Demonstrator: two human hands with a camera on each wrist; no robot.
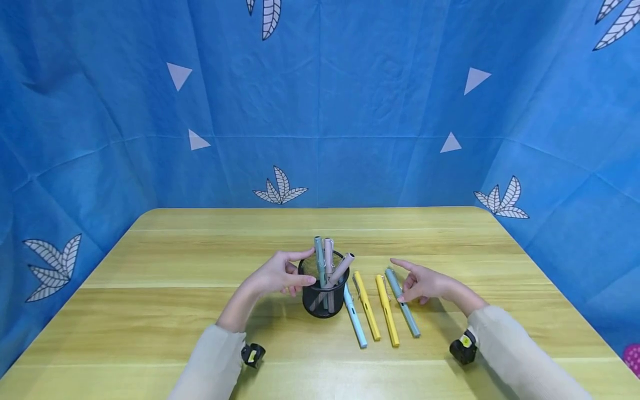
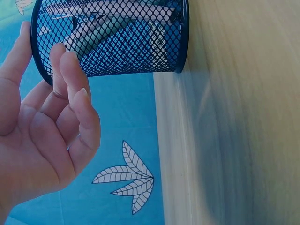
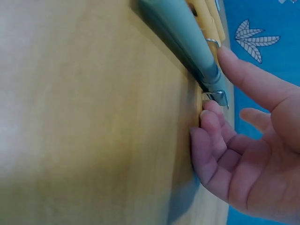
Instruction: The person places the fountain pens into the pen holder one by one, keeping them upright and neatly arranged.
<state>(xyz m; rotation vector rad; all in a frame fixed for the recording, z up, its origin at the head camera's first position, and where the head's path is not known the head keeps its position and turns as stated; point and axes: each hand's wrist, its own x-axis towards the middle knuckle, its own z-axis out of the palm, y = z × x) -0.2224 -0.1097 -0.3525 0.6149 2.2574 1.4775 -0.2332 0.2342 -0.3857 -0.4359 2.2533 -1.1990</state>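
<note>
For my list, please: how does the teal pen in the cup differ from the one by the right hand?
The cup pen stands nearly upright; the table pen lies flat. The cup pen is nearer the left hand; the table pen, the right hand. Both look teal.

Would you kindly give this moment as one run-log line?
left hand: touching mesh cup; right hand: at teal pen; mesh cup: upright, pens inside; table: two yellow pens, light-blue pen, teal pen

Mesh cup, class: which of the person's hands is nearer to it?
Left. The left hand touches the mesh cup at its rim; the right hand is farther right, beyond the yellow pens.
</note>
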